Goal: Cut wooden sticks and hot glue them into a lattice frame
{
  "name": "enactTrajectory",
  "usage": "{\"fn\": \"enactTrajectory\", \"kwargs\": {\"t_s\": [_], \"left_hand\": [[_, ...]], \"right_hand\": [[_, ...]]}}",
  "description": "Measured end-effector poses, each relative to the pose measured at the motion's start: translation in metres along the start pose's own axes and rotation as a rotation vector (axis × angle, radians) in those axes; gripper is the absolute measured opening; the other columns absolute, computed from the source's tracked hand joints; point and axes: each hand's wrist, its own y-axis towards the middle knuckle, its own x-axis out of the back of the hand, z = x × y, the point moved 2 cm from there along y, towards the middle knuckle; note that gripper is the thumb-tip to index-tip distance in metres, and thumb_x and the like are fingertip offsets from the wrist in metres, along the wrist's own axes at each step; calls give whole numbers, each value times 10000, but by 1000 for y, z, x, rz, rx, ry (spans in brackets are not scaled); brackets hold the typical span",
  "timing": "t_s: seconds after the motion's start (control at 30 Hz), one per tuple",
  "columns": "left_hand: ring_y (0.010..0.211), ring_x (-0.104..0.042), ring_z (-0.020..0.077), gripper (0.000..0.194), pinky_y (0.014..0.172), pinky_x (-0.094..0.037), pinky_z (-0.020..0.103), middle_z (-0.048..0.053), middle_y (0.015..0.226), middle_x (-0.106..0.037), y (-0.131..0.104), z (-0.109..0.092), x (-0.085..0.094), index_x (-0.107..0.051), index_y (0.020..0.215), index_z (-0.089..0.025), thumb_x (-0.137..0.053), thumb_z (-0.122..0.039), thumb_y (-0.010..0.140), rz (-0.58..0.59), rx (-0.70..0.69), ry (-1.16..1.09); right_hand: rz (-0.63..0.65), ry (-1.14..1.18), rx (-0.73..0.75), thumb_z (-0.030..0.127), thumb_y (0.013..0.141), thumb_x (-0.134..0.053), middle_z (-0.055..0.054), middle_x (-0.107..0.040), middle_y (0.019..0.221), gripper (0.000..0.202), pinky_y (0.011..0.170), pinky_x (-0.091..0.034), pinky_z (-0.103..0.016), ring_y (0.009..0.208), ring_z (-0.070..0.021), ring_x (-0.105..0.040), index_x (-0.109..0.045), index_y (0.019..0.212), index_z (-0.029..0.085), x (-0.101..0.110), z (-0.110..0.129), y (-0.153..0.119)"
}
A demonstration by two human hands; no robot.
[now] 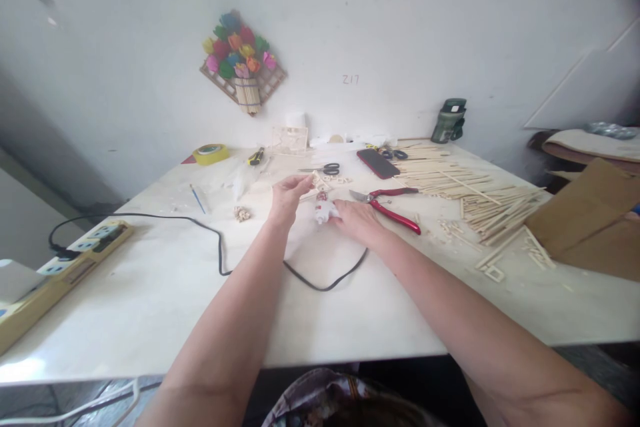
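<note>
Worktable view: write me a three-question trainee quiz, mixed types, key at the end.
1. Which grip holds the white object?
2. Which lies nearest that grip: (a) green bottle, (b) red-handled shears, (c) yellow tape roll?
3. True or false: a black plug sits in the power strip.

Key: 1. The right grip. 2. (b). 3. True.

Power strip (pixel 80 261) on table's (pixel 165 313) left edge, sticks (pixel 483 192) across its right, pruning shears (pixel 373 199) beside right hand (pixel 356 220), phone (pixel 379 164) behind shears, bottle (pixel 447 123) at back right corner
</note>
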Motion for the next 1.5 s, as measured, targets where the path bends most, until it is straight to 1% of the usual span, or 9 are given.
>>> {"fn": "enactTrajectory", "kwargs": {"t_s": [0.17, 0.3, 0.37, 0.5, 0.6, 0.7, 1.03, 1.27, 1.5], "left_hand": [[604, -539, 97, 261, 631, -417, 237, 17, 620, -620, -2, 0, -6, -674, 678, -143, -708, -387, 590, 38, 18, 4], [602, -541, 94, 245, 624, -413, 230, 13, 621, -620, -3, 1, -8, -672, 670, -143, -700, -377, 604, 82, 10, 17], [598, -541, 92, 235, 615, -411, 224, 10, 619, -619, -3, 2, -9, -670, 660, -147, -694, -376, 613, 96, 6, 33], [592, -537, 94, 254, 582, -408, 217, 15, 637, -625, -5, 5, -12, -668, 682, -148, -684, -394, 619, 104, 28, 93], [600, -533, 95, 277, 557, -402, 208, 24, 671, -635, -7, 8, -16, -670, 719, -148, -670, -411, 632, 120, 44, 146], [597, -533, 93, 295, 545, -400, 202, 26, 685, -640, -9, 9, -20, -672, 735, -151, -659, -429, 637, 132, 62, 184], [674, -583, 120, 280, 672, -460, 246, 36, 709, -654, -14, 5, -28, -685, 719, -152, -664, -420, 637, 218, 85, 95], [660, -588, 128, 332, 639, -464, 251, 35, 738, -663, -13, 3, -23, -692, 830, -167, -694, -408, 602, 156, 83, 149], [641, -578, 128, 285, 621, -448, 245, 44, 720, -670, -11, 2, -24, -702, 753, -152, -719, -373, 573, 142, 13, 225]], "right_hand": [[-2, -35, 77, 356, 839, -398, -154, -607, 1007, 365, 754, -395, -340, 952, -266, -546, -506, 1110, 136, -4, 14, -6], [-80, 53, 119, 270, 782, -461, -132, -614, 1012, 342, 855, -361, -374, 985, -262, -534, -575, 1084, 156, 4, 7, -5], [-204, 230, 55, 225, 779, -445, -110, -634, 990, 303, 869, -367, -367, 957, -235, -558, -618, 1019, 162, 7, -3, -1], [-442, 864, -174, 298, 756, -513, -78, -672, 899, 303, 762, -456, -305, 818, -174, -613, -621, 996, 149, 3, -23, 10], [-499, 1228, -214, 349, 678, -607, -69, -677, 841, 337, 708, -487, -292, 783, -165, -622, -622, 944, 144, -2, -24, 14], [-515, 1390, -244, 318, 619, -656, -49, -675, 805, 307, 695, -497, -287, 752, -153, -624, -622, 875, 151, 2, -17, 12], [-560, 1440, -249, 224, 607, -645, -10, -671, 699, 143, 692, -505, -284, 668, -133, -622, -633, 734, 160, 9, -15, 9], [-586, 1342, -227, 241, 623, -629, -29, -682, 749, 149, 705, -506, -294, 709, -148, -630, -649, 749, 165, 4, -17, 11], [-609, 1240, -212, 250, 633, -626, -28, -687, 728, 140, 685, -505, -289, 687, -153, -631, -662, 744, 171, 1, -20, 13]]}}
